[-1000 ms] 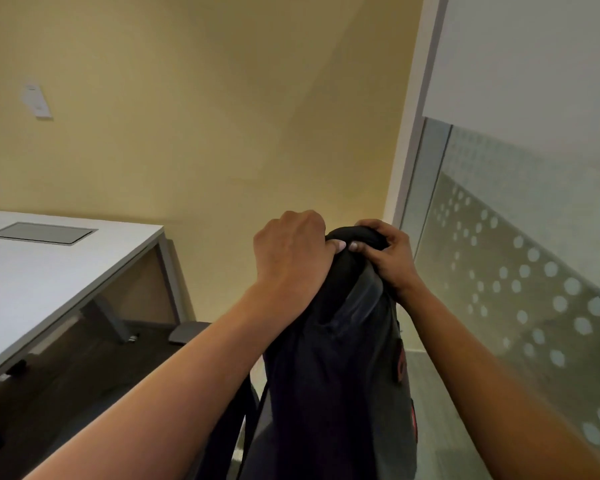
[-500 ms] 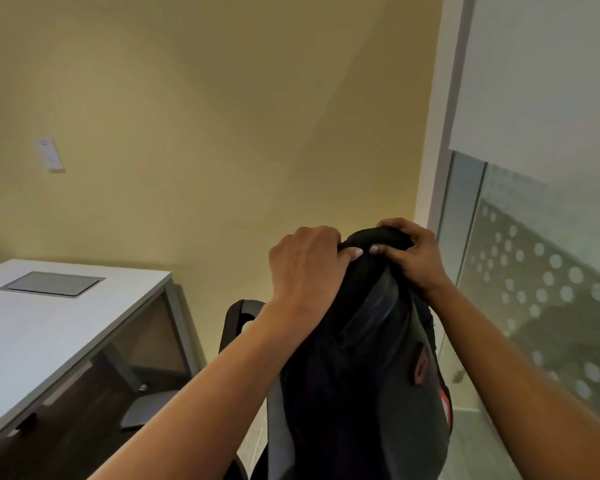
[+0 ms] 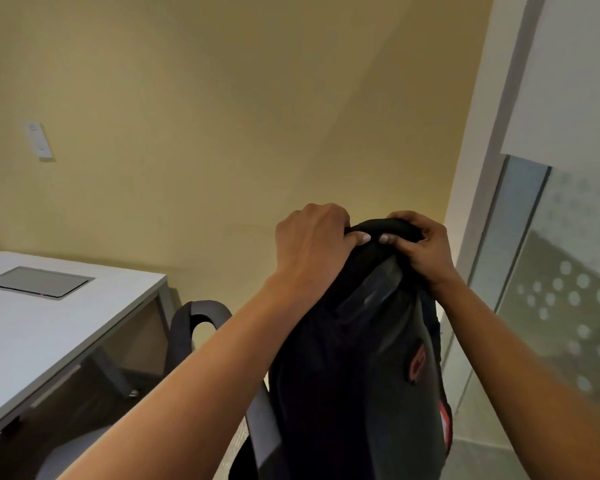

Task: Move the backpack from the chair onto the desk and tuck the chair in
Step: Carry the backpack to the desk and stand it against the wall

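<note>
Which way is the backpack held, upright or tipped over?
Upright: both hands, left hand and right hand, grip the top of the backpack, whose body hangs below.

A yellow wall (image 3: 222, 116) filled the background, with a white switch plate (image 3: 39, 140) mounted at left. A frosted glass partition (image 3: 561, 306) with a dot pattern stood at right, beside a pale frame (image 3: 489, 133).

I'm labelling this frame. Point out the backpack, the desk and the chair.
backpack (image 3: 361, 375): head view, front panel.
desk (image 3: 42, 334): head view, bare white top.
chair (image 3: 184, 327): head view, dark curved armrest.
</note>
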{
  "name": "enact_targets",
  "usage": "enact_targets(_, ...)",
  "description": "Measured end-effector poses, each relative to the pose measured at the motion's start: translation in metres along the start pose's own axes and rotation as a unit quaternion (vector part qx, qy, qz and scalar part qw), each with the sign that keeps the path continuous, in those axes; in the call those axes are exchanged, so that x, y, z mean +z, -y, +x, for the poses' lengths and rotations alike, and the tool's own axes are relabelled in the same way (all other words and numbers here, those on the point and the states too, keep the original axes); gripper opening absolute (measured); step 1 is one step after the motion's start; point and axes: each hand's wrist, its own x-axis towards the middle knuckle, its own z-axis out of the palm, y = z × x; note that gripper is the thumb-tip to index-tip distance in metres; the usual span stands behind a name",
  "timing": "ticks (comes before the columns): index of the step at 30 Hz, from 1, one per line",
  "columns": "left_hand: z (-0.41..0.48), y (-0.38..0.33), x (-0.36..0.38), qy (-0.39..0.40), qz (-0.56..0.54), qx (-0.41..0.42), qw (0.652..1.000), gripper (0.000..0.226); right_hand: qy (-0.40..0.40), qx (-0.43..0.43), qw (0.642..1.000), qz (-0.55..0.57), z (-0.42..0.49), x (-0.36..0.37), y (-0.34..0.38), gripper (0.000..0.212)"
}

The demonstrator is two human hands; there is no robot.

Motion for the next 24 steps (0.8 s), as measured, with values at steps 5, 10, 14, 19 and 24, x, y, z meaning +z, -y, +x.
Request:
enact_targets(5,0.029,0.025,0.021,0.0,0.02,-0.024,1.0,0.037,0.033,0.016,0.999,0.03,0.032,0.022,-0.038,0.026)
enact_targets(10,0.053,0.047,0.035,-0.009,0.044,-0.042,0.998,0.037,0.051,0.01,0.997,0.057,0.062,0.046,-0.065,0.03)
enact_targets(14,0.068,0.071,0.049,-0.002,0.055,-0.07,0.996,0.035,0.051,0.023,0.996,0.075,0.08,0.069,-0.082,0.029)
enact_targets(19,0.081,0.1,0.069,-0.018,0.019,-0.094,0.995,0.029,0.032,0.042,0.995,0.089,0.099,0.095,-0.104,0.03)
enact_targets(24,0.097,0.129,0.077,-0.001,-0.055,-0.08,0.995,0.032,0.009,0.063,0.995,0.077,0.125,0.113,-0.124,0.041)
